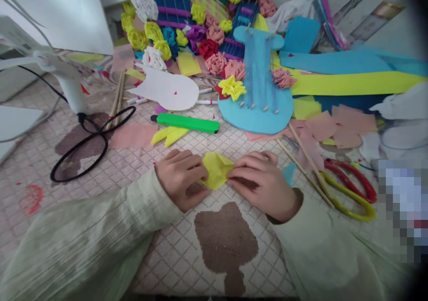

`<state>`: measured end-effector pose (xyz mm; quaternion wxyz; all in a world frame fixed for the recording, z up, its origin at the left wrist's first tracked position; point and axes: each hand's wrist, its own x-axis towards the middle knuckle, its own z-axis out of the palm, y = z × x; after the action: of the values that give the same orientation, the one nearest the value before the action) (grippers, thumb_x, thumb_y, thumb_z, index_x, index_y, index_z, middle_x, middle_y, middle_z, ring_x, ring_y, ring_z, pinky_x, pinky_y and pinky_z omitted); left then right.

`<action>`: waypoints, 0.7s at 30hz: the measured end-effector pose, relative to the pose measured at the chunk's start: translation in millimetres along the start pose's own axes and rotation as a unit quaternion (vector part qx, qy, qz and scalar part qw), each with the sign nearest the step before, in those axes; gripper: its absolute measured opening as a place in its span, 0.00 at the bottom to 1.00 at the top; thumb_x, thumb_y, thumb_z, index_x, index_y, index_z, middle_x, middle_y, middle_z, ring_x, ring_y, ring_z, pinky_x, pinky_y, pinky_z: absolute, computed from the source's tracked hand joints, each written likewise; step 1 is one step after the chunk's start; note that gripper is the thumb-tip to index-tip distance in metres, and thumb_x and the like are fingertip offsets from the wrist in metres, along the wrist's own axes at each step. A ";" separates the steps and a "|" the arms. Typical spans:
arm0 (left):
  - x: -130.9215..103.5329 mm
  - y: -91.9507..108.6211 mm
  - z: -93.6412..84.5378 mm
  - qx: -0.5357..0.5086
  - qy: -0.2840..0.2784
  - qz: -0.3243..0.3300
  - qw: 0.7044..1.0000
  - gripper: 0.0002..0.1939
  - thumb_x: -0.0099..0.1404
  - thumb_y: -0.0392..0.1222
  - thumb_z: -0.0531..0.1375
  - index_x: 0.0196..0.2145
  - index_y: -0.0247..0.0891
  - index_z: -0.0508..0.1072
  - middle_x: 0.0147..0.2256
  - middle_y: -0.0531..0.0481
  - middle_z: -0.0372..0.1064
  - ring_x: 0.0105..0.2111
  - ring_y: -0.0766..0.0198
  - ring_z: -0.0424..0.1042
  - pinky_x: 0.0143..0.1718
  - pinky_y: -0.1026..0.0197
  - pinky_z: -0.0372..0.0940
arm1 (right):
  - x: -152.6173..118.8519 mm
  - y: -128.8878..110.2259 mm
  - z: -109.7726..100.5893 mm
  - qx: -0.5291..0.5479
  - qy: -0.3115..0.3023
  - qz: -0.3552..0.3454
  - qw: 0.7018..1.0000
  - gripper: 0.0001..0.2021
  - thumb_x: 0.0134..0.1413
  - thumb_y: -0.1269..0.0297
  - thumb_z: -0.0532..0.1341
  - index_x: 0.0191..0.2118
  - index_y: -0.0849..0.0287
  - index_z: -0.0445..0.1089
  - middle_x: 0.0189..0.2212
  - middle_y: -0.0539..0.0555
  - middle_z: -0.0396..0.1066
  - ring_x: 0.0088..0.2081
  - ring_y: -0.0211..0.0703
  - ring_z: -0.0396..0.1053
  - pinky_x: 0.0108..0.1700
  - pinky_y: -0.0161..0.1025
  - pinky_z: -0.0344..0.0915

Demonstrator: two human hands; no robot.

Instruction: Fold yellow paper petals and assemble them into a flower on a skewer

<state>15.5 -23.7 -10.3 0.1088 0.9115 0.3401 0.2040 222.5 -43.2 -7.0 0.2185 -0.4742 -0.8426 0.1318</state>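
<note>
A small yellow piece of paper (pixel 216 171), creased and partly folded, lies between my hands near the middle of the table. My left hand (pixel 183 176) pinches its left edge, with the fingers curled and the thumb beneath. At the paper's right edge, my right hand (pixel 262 180) grips with thumb and fingertips. Just beyond sit a green utility knife (pixel 187 122) and folded yellow paper strips (pixel 172 135). Farther back is a light blue lyre-shaped cutout (pixel 256 118) strung with threads, bearing a yellow paper flower (pixel 231 88).
Scissors with red and yellow handles (pixel 354 198) and wooden sticks (pixel 306 171) lie at the right. A white cutout (pixel 177 89) and many paper flowers (pixel 216 62) fill the back. Blue and yellow paper strips (pixel 354 83) stretch right. A black cable loop (pixel 80 158) lies left.
</note>
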 end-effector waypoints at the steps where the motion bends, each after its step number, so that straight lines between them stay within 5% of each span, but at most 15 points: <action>1: 0.3 0.3 0.7 0.002 0.002 -0.003 1.000 0.09 0.53 0.46 0.56 0.25 0.38 0.69 0.26 0.51 0.66 0.28 0.64 0.63 0.30 0.60 0.54 | 0.0 -0.1 0.6 0.010 -0.002 0.013 1.000 0.06 0.49 0.64 0.58 0.26 0.56 0.70 0.27 0.49 0.69 0.34 0.39 0.63 0.42 0.45 0.47; 10: 0.0 -3.2 7.2 -0.035 0.013 -0.018 0.999 0.08 0.55 0.42 0.54 0.24 0.36 0.69 0.24 0.50 0.65 0.26 0.65 0.61 0.29 0.61 0.57 | 2.1 -4.0 1.1 0.065 -0.005 0.087 0.994 0.04 0.46 0.64 0.60 0.25 0.57 0.68 0.26 0.49 0.68 0.34 0.39 0.64 0.40 0.42 0.52; 21: -0.7 -0.5 5.5 -0.042 0.002 0.007 0.999 0.07 0.56 0.42 0.54 0.27 0.39 0.70 0.27 0.51 0.66 0.28 0.65 0.62 0.31 0.61 0.57 | 0.5 -2.1 0.8 0.059 -0.020 0.073 0.995 0.04 0.47 0.64 0.59 0.26 0.56 0.68 0.27 0.49 0.68 0.35 0.40 0.64 0.40 0.42 0.52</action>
<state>17.2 -24.1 -15.6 0.1454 0.9082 0.3248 0.2206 220.3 -43.9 -6.7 0.2194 -0.5178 -0.8008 0.2060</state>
